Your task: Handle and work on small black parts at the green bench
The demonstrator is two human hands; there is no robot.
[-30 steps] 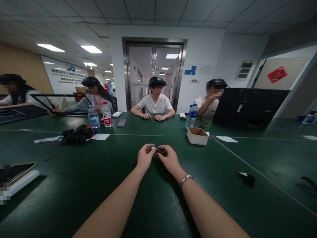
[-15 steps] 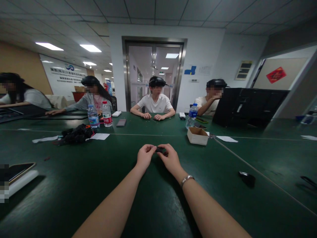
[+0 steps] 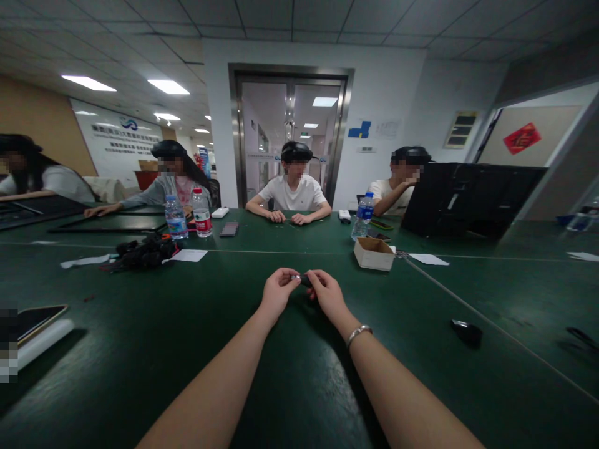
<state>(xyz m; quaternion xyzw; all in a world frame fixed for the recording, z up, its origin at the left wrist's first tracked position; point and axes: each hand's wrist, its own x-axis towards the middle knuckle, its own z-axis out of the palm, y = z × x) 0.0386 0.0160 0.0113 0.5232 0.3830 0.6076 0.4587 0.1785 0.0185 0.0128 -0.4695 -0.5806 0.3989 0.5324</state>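
Over the middle of the green table, my two hands meet around a small dark stick-like object with a silvery part at its left end. My left hand pinches the silvery end between thumb and fingers. My right hand, with a silver bracelet on its wrist, pinches the dark end. The fingertips cover much of the object, and its exact kind is too small to make out.
An open cardboard box stands ahead to the right, near a water bottle. Ahead left are two bottles and a black tangled bundle. A glossy black item lies at right, a phone at left. Several people sit opposite.
My hands have shifted slightly right, and the right hand has drawn a little away from the left. A silvery part of the object now shows between my fingers.
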